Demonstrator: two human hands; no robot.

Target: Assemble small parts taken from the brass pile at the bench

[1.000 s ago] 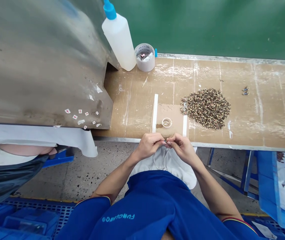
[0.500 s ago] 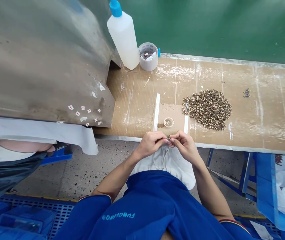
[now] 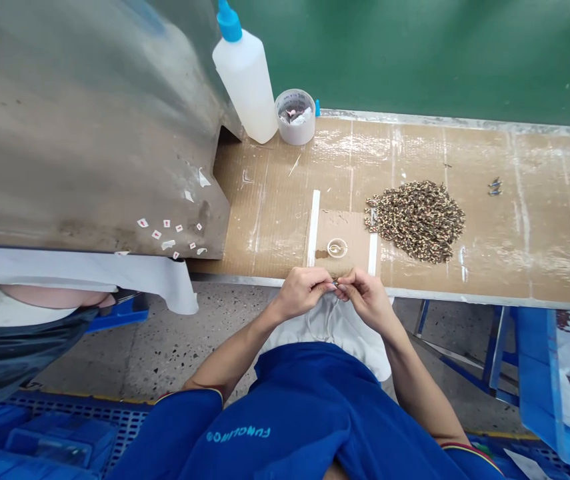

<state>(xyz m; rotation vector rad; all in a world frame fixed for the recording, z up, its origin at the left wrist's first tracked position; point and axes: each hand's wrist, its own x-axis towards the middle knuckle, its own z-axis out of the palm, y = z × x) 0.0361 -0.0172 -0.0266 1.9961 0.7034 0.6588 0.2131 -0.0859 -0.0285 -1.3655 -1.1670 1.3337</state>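
Observation:
My left hand [image 3: 303,291] and my right hand [image 3: 365,296] meet fingertip to fingertip at the near edge of the cardboard-covered bench [image 3: 515,220]. Both pinch one tiny dark part [image 3: 336,285] between them; it is too small to name. Just beyond the hands a small clear ring [image 3: 337,248] lies on a cardboard patch between two white strips. To the right sits a heap of small brown-and-black parts [image 3: 417,218]. A white cloth [image 3: 335,330] lies in my lap under the hands.
A white squeeze bottle with a blue cap [image 3: 245,77] and a tape roll holding scraps [image 3: 295,117] stand at the back. A big metal housing [image 3: 85,120] fills the left. Two stray parts [image 3: 494,187] lie far right. Blue crates [image 3: 39,440] sit on the floor; another person's arm [image 3: 49,297] is at left.
The hands stay pinched together on the small part with only slight finger shifts; the view has wobbled a little.

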